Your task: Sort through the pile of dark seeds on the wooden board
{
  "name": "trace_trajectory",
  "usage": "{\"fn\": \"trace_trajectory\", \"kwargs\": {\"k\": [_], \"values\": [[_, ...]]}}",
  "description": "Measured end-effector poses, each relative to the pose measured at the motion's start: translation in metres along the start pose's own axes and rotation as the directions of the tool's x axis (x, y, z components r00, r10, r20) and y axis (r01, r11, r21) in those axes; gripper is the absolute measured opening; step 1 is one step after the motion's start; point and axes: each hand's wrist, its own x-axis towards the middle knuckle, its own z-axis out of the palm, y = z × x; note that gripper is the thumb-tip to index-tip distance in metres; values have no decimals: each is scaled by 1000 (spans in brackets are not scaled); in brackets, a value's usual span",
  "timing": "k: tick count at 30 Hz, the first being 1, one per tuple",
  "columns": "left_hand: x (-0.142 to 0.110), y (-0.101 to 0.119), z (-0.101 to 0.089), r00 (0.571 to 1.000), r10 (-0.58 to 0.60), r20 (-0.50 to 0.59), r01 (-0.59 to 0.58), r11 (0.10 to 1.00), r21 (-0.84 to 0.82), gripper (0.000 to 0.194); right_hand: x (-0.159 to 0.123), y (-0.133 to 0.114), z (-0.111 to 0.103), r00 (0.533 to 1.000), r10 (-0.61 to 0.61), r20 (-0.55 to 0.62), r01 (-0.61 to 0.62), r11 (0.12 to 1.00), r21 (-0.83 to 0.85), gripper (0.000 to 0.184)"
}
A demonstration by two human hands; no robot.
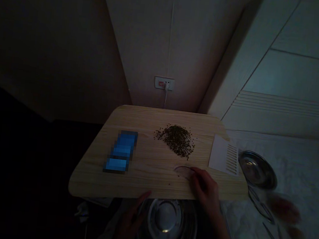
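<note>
Seeds lie on the table, right of the phone.

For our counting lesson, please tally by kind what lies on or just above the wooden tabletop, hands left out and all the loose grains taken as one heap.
Heap of dark grains: 1
Blue, pixelated phone-like thing: 1
White slotted board: 1
Thin curved piece at the right hand: 1
Total: 4

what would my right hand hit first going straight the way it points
Going forward-left, the right hand, with its thin curved piece, would likely meet the pile of grains first, though the hand's height is unclear.
</note>
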Motion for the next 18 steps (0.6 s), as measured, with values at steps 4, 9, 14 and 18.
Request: {"fn": "trace_trajectory", "kwargs": {"k": [4, 9, 14, 18], "values": [[-1, 0, 0, 1000, 9, 0, -9, 1000, -3, 40, 0, -2, -4, 992, -34, 118, 28, 998, 55, 23], [-1, -4, 1, 1000, 24, -5, -24, 1000, -14, 40, 4, -6, -7, 960, -76, 271, 60, 996, 68, 22], [1, -5, 0, 1000, 27, 8, -26, 999, -21, 40, 6, -6, -10, 932, -97, 348, 81, 995, 59, 22], [-1, -3, 0, 1000, 28, 8, -28, 1000, -9, 40, 6, -4, -11, 932, -76, 354, 42, 994, 104, 22]]}}
